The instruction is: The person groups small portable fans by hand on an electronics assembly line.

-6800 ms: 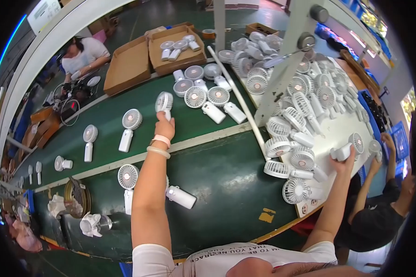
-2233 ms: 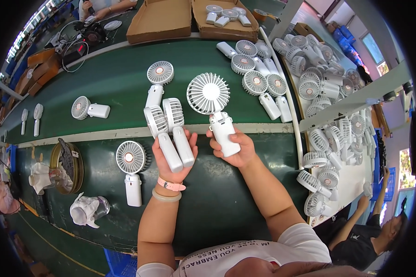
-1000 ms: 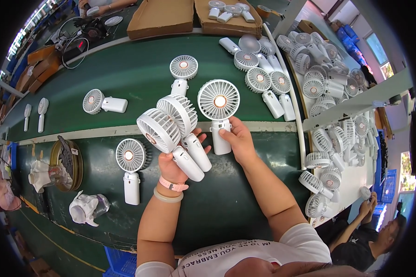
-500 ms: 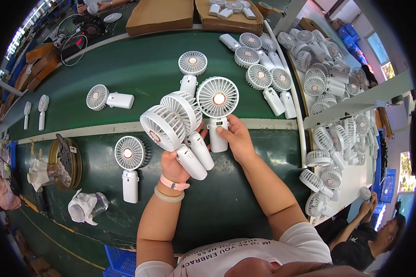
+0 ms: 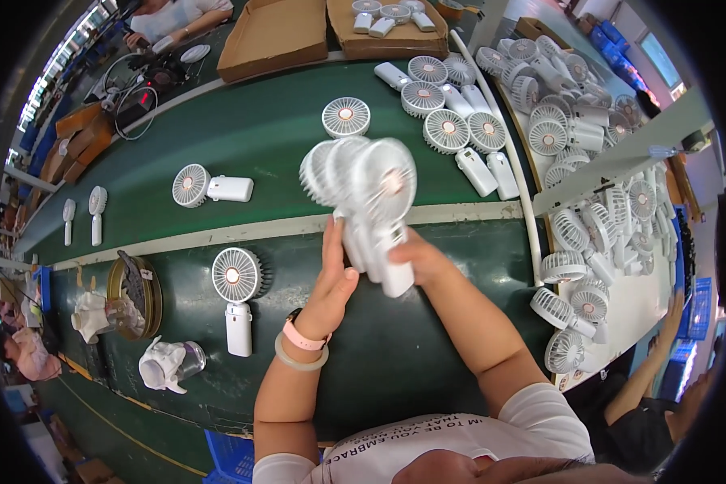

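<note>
**Three fans bunched in my two hands over the green counter**

I hold a bunch of white handheld fans (image 5: 361,194) above the middle of the green counter (image 5: 242,145), just over its pale lengthwise stripe. Their round grilled heads fan out toward 12 o'clock and their handles run down toward 6 o'clock, leaning slightly to 5, so the long axis lies nearly straight away from me. The heads overlap and are blurred; I count about three.

My right hand (image 5: 415,256) is wrapped tight round the lower handles at the bunch's 5 o'clock side. My left hand (image 5: 331,278) lies flat and open against the handles from 7 o'clock, fingers stretched upward and pressed to them, not curled round. A pink watch and a clear bangle sit on that wrist.

Half a second ago my left hand gripped two fans, heads tilted toward 10 o'clock, and my right gripped a third, upright, just beside them. Now all the handles are together in one cluster and the heads stand closer and more upright.

On the counter, a single fan (image 5: 234,298) lies at 9 o'clock from my left hand, head toward 12. Another fan (image 5: 210,187) lies at 10 o'clock, head pointing to 9. A row of fans (image 5: 460,137) lies at 1 o'clock, and a heap of fans (image 5: 597,202) fills the white side table at 3 o'clock. A cardboard tray (image 5: 274,36) sits at 11 o'clock.
</note>
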A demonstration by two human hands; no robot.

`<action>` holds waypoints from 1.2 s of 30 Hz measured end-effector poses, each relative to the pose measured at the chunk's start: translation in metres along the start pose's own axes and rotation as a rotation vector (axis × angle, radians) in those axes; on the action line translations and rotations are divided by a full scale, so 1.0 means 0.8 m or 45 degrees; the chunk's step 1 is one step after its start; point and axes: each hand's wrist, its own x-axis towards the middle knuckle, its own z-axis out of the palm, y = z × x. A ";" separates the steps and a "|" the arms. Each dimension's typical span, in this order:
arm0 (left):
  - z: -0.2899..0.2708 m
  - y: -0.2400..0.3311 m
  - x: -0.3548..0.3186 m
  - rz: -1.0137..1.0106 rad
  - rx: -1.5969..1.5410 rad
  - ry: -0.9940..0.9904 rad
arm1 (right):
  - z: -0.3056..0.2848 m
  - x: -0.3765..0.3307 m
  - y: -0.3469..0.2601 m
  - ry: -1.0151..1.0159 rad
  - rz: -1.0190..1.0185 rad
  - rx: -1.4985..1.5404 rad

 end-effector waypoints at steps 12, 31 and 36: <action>-0.045 -0.035 0.130 -0.138 1.164 0.474 | -0.039 0.011 -0.012 -0.685 -0.365 0.613; -0.062 -0.052 0.129 -0.328 -0.031 0.314 | 0.049 -0.061 -0.009 -0.183 -0.563 0.371; 0.005 -0.010 0.061 -0.533 -0.983 0.209 | 0.099 -0.193 -0.043 0.251 -0.528 0.078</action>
